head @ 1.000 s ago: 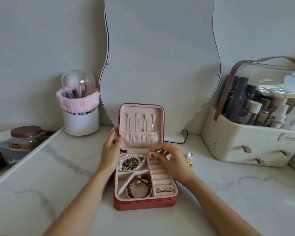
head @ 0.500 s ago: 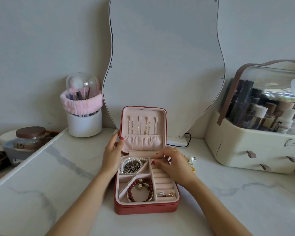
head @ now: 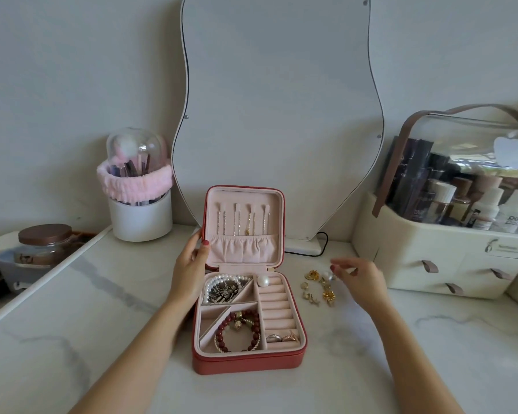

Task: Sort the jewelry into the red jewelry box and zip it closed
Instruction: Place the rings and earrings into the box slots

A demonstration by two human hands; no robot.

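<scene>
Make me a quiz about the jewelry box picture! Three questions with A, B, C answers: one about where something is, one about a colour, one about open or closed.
1. Where do the loose gold earrings lie?
A. On the countertop, to the right of the box
B. In the lid pocket
C. Inside the white cup

2. What colour is the beaded bracelet in the front compartment?
A. Blue
B. Dark red
C. Green

3. How is the red jewelry box now?
A. Zipped shut
B. Upside down
C. Open, lid upright

Answers:
1 A, they sit on the marble under the right hand.
2 B, its beads are dark red.
3 C, the left hand holds the raised lid's edge.
</scene>
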